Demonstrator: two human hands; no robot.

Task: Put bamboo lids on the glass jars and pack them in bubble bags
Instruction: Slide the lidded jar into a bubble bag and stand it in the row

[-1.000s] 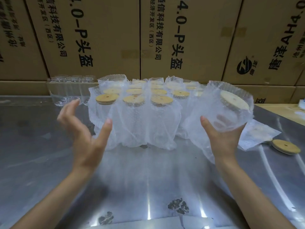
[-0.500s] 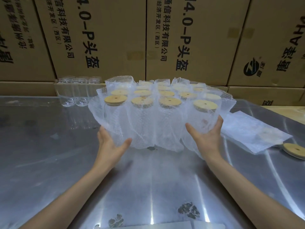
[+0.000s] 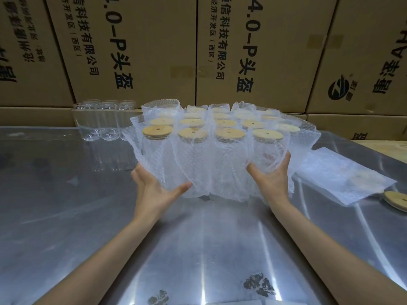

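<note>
In the upper left of the frame, a small cluster of clear, unlidded glass jars [image 3: 103, 119] is standing on the shiny steel tabletop [image 3: 55, 205], just before a wall of brown cardboard cartons [image 3: 136, 49] printed with black characters. Right of them, in the middle of the frame, a block of glass jars in white bubble-wrap bags [image 3: 211, 150] is standing in rows, each topped by a round pale bamboo lid with a small centre hole [image 3: 157, 131]. The person's left hand [image 3: 154, 190] is reaching under the block's lower left corner, palm up and fingers spread nearly flat, thumb pressing the wrap of the front-left jar. The right hand [image 3: 272, 179] is cupping the front-right bagged jar [image 3: 267, 148], thumb and fingers curling loosely around its lower part. Further right, a flat stack of empty bubble bags [image 3: 343, 177] is lying on the tabletop, and at the right edge of the frame a loose bamboo lid [image 3: 396, 200] is lying just beside it.
</note>
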